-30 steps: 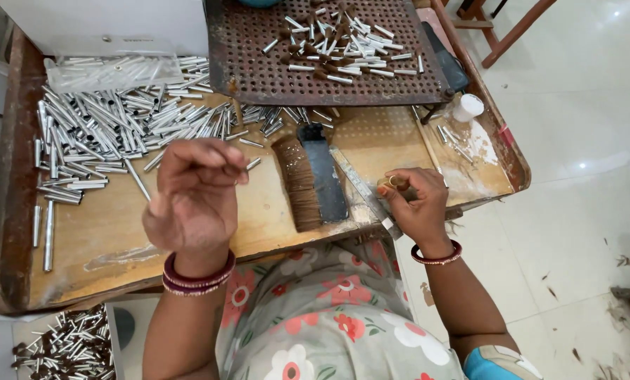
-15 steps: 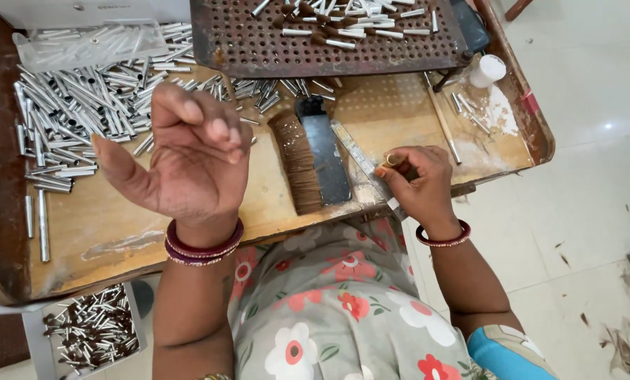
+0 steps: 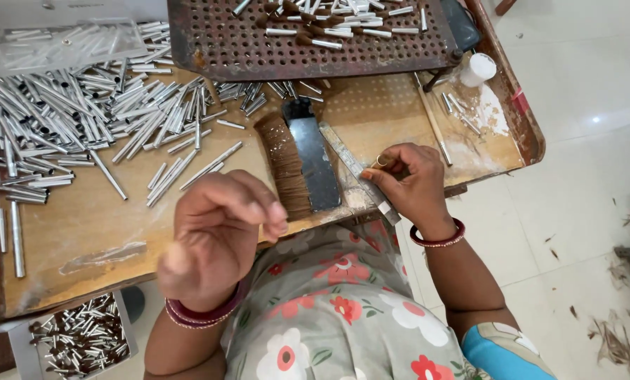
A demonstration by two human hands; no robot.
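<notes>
My left hand (image 3: 216, 239) is raised above the wooden table (image 3: 83, 225), wrist up and fingers curled together; I see nothing in it. My right hand (image 3: 408, 184) rests at the table's near edge, pinched on a small metal tube (image 3: 382, 160) whose round open end shows between thumb and finger. It lies against a flat metal strip (image 3: 354, 169) that runs slantwise to the table edge. Left of the strip lie a tuft of brown bristles (image 3: 285, 165) and a dark flat block (image 3: 316, 163). Several loose silver tubes (image 3: 68, 119) are heaped at the far left.
A rusty perforated tray (image 3: 294, 49) at the back holds several tubes tipped with brown tufts (image 3: 329, 28). A white pot (image 3: 479, 69), white powder (image 3: 492, 112) and a thin stick (image 3: 433, 127) are at the right. A box of tubes (image 3: 83, 341) sits below the table's left.
My left hand has dropped toward me and turned, its fingers curling from an upward pinch. The view has shifted closer. My right hand stays by the metal strip.
</notes>
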